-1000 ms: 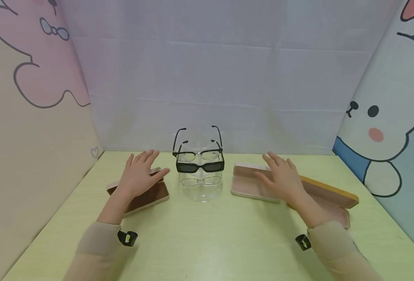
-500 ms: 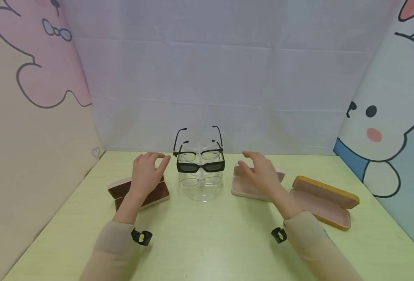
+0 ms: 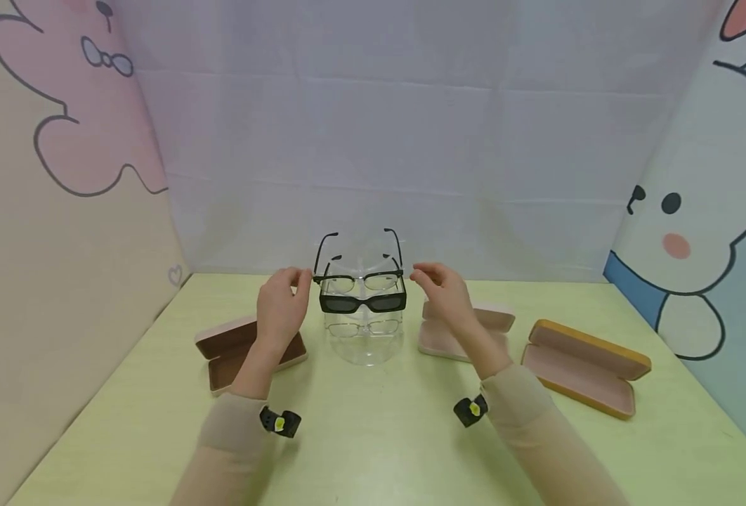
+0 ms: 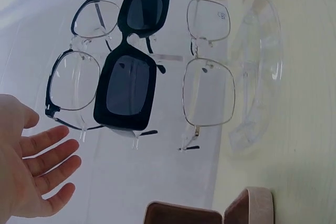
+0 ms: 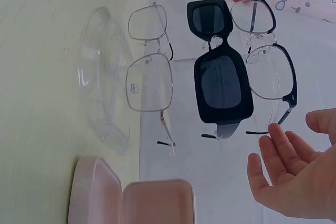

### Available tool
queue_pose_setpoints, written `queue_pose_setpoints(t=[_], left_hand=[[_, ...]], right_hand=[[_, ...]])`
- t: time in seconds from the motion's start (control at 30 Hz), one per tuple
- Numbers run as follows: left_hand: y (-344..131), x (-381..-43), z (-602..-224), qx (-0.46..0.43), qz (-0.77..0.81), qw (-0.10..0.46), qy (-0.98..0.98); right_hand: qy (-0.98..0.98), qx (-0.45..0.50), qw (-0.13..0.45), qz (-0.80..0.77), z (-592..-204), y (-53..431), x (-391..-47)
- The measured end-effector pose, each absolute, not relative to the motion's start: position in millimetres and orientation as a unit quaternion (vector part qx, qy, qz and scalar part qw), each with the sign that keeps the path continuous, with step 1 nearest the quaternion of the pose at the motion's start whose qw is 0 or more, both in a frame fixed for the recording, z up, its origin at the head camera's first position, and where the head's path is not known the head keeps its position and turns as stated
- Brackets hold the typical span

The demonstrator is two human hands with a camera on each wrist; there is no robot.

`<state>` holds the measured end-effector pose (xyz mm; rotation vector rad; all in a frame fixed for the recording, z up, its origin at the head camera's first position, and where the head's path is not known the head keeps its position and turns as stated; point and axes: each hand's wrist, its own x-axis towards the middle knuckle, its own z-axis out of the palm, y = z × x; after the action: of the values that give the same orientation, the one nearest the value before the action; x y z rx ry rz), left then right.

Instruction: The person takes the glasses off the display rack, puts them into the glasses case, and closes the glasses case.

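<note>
A clear plastic display stand (image 3: 367, 357) holds three pairs of glasses one above another. On top are black-browed eyeglasses (image 3: 322, 279); below them come black sunglasses (image 3: 385, 303) and thin metal-rimmed eyeglasses (image 4: 209, 93). My left hand (image 3: 278, 306) is at the left end of the top pair, thumb and fingers spread apart beside its hinge in the left wrist view. On the other side, my right hand (image 3: 445, 299) is held a little away from the right hinge. Its fingers (image 5: 286, 153) are loosely bent, with nothing between them and the thumb.
An open case with brown lining (image 3: 224, 371) lies left of the stand, partly behind my left forearm. To the right lie an open pale case with pink lining (image 3: 436, 342) and an open orange-yellow case (image 3: 591, 379). A white cloth (image 3: 360, 140) hangs behind the table.
Both hands have moved inward from over the cases toward the top pair of glasses, and their fingers have drawn closer together. The orange-yellow case is now uncovered; stand and glasses stay put.
</note>
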<state>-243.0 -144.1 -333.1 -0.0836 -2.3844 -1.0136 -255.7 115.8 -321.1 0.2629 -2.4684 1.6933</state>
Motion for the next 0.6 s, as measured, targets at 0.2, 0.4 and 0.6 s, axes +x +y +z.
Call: queue_pose_setpoints(t=[0.2,0.4,0.6], left_hand=[[-133.6,-243.3,-329.2,0.014,-0.419,0.251,-0.873],[-126.8,-243.1,-329.6,0.029,-0.436,0.231,-0.869],[-128.3,-243.8,-327.5,0.039,-0.498,0.185,-0.846]], right_hand=[[-0.772,0.054,0.051,0.631,-314.8,102.0,-260.5],[-0.743,0.038,0.049,0.666,-315.9,96.3,-265.4],[-0.722,0.037,0.048,0.689,-314.4,93.7,-265.9]])
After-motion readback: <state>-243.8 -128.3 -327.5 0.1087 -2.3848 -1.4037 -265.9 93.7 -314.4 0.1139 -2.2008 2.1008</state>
